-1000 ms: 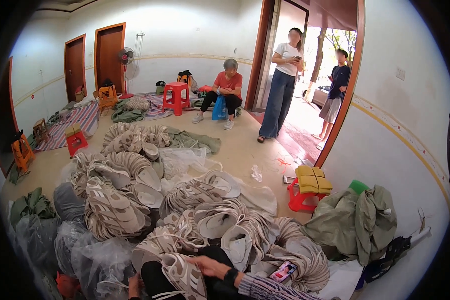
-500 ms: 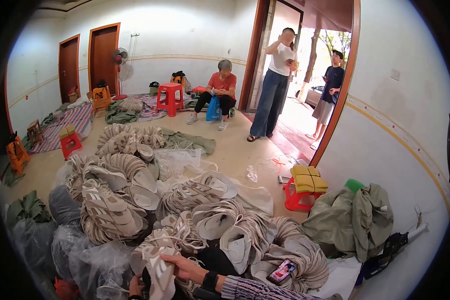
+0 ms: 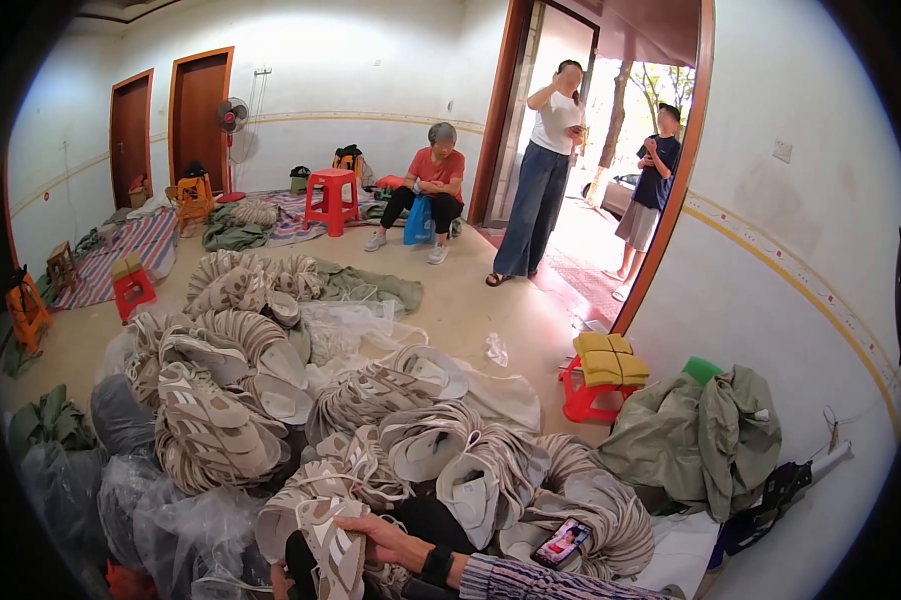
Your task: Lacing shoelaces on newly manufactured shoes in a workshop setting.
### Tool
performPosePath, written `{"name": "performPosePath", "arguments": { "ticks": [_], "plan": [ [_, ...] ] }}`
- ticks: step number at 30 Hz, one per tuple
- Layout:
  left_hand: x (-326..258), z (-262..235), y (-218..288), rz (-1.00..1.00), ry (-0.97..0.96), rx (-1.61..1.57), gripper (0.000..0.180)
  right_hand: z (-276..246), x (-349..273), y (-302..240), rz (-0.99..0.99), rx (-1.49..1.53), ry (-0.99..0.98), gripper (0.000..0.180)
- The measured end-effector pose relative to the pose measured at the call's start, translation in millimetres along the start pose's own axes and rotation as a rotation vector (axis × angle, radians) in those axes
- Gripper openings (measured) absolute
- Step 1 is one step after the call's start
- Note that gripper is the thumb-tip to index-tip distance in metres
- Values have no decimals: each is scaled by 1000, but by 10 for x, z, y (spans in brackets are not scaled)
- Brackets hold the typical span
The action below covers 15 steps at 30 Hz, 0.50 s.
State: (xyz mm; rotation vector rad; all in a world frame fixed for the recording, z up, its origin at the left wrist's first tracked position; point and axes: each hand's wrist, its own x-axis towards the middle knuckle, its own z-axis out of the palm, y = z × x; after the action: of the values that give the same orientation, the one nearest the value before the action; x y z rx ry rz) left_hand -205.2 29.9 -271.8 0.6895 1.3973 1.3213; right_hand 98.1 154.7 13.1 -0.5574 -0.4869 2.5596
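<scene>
At the bottom centre of the frame the right hand (image 3: pixel 389 540), its wrist in a dark band and a striped sleeve, lies flat with fingers spread over a beige shoe upper (image 3: pixel 333 548) that stands on edge; its grip is a loose, open-fingered press rather than a closed fist. The left hand (image 3: pixel 279 578) shows only as a sliver at the lower edge just left of the upper, and whether its grip is closed I cannot tell. Stacked bundles of the same beige uppers (image 3: pixel 221 420) crowd the floor from the centre left down to the hands, hemming them in on every side. A phone (image 3: pixel 563 543) with a lit screen rests on a bundle just right of the sleeve. Clear plastic bags (image 3: pixel 171 510) fill the lower left. To the right sit a red stool (image 3: pixel 583 395) topped with yellow cushions and a heap of olive cloth (image 3: pixel 701 440). In the upper centre a seated person (image 3: pixel 426 190) waits by another red stool (image 3: pixel 331 198), and two people stand (image 3: pixel 546 170) in the doorway.
</scene>
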Motion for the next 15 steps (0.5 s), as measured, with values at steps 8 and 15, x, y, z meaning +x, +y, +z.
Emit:
{"name": "performPosePath", "arguments": {
  "ticks": [8,15],
  "plan": [
    [142,49,-11,-163,-9,-339,32,-204,-183,-70,-41,70,20,32],
    [-196,-61,324,-320,60,-601,24,-301,-147,-42,-60,103,111,35]
  ]
}}
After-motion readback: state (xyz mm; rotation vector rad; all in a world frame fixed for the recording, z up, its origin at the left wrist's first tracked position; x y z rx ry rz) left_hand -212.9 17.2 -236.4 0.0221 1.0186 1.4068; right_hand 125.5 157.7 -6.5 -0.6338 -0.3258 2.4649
